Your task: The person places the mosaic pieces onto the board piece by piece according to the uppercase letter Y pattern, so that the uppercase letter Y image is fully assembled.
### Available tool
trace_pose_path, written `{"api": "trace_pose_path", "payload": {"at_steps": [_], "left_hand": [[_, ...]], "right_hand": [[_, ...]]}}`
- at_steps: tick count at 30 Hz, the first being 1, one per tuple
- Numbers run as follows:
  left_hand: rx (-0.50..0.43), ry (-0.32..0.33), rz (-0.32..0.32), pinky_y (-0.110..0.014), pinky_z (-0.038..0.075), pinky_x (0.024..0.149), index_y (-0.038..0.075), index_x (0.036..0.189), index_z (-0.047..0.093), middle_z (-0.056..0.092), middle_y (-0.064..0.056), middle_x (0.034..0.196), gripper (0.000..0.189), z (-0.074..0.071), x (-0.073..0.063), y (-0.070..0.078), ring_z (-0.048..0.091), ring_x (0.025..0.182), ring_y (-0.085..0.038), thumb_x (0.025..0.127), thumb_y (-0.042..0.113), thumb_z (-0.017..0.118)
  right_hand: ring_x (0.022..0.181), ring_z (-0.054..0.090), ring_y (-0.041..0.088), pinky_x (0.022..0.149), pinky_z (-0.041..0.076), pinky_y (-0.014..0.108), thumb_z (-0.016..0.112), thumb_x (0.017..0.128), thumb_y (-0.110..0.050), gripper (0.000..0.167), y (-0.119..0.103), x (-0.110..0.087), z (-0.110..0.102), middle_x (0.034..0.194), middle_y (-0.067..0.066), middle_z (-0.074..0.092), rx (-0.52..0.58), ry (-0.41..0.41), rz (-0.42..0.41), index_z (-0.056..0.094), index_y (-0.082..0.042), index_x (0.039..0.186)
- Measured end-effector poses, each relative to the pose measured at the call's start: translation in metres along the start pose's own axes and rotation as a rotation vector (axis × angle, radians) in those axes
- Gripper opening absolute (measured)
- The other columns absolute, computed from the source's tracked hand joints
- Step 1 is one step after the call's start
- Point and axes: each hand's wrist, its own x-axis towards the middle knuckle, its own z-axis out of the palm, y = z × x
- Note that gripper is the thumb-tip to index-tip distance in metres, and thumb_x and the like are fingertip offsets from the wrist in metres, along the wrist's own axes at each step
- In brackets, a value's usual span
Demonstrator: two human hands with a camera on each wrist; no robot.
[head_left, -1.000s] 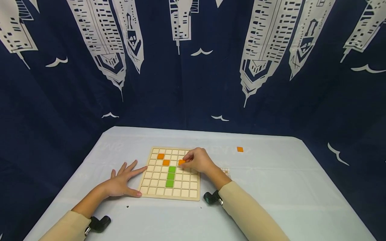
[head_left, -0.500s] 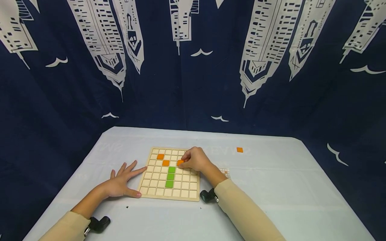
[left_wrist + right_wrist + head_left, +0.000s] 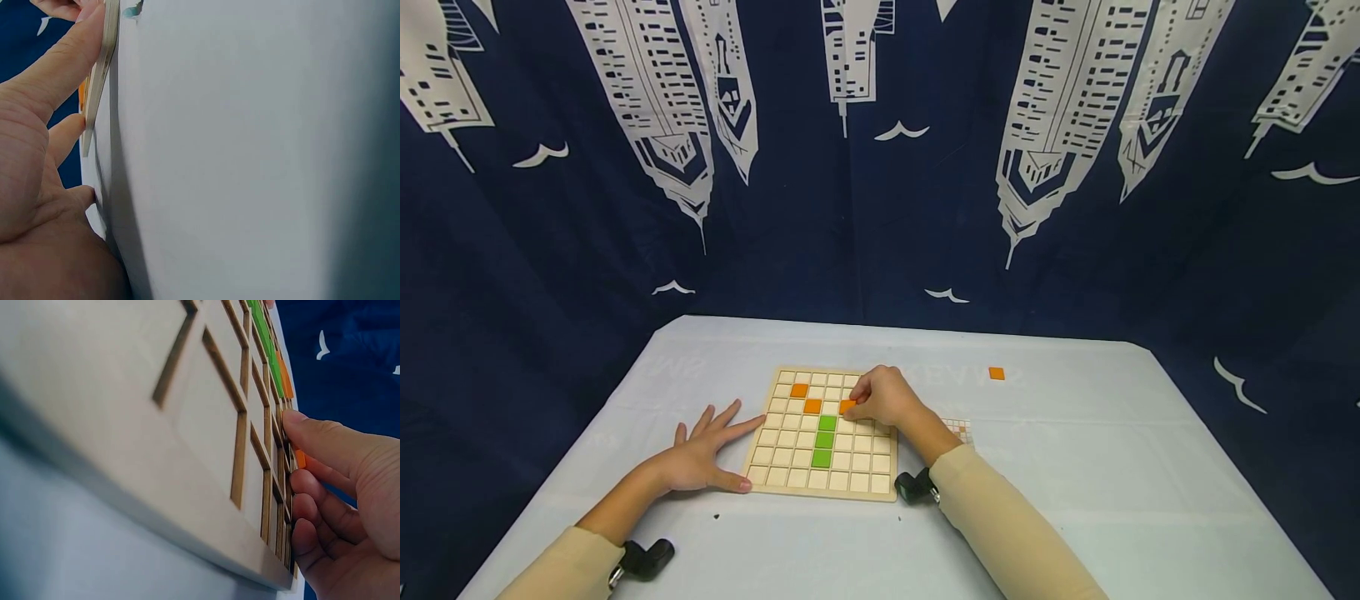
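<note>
A pale wooden grid board (image 3: 880, 483) lies on the white table. Set in its cells are two orange tiles, one nearer the far edge (image 3: 800, 390) and another (image 3: 812, 406) diagonally below it, plus three green tiles (image 3: 822, 458) in a column. My right hand (image 3: 887, 398) pinches another orange tile (image 3: 847, 407) between thumb and index finger over the board's upper right half. In the right wrist view, that orange tile (image 3: 300, 458) shows close to the grid behind the thumb. With fingers spread, my left hand (image 3: 700, 454) touches the board's left edge at thumb and fingertip.
A loose orange tile (image 3: 996, 373) sits at the far right of the table. Partly behind the right wrist is a small printed grid card (image 3: 958, 428). Small dark specks dot the table's near side, and a navy patterned curtain (image 3: 880, 225) hangs behind it.
My right hand has shifted slightly left with the orange tile, then almost stopped. The left hand and the board stay in place.
</note>
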Motion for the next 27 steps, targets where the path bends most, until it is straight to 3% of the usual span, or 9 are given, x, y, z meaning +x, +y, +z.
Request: {"api": "trace_pose_path", "payload": {"at_steps": [16,27], "left_hand": [[-0.004,0.003,-0.002,-0.087,-0.014,0.105,0.024,0.158,0.041,0.006,-0.026,0.171,0.109,0.0,-0.001,0.0,-0.011,0.151,-0.063,0.065,0.051,0.092],[-0.001,0.002,-0.005,-0.086,-0.014,0.105,0.023,0.158,0.041,0.006,-0.026,0.17,0.11,0.0,-0.002,0.003,-0.01,0.151,-0.063,0.065,0.052,0.091]], "right_hand": [[0.069,0.058,0.006,0.066,0.049,0.02,0.094,0.073,-0.017,0.023,0.002,0.001,0.0,0.073,-0.005,0.069,0.001,-0.01,-0.011,0.08,-0.008,0.088],[0.071,0.062,0.008,0.067,0.053,0.021,0.091,0.078,-0.019,0.021,0.012,-0.006,-0.011,0.078,-0.003,0.073,0.063,0.053,-0.021,0.081,-0.008,0.094]]}}
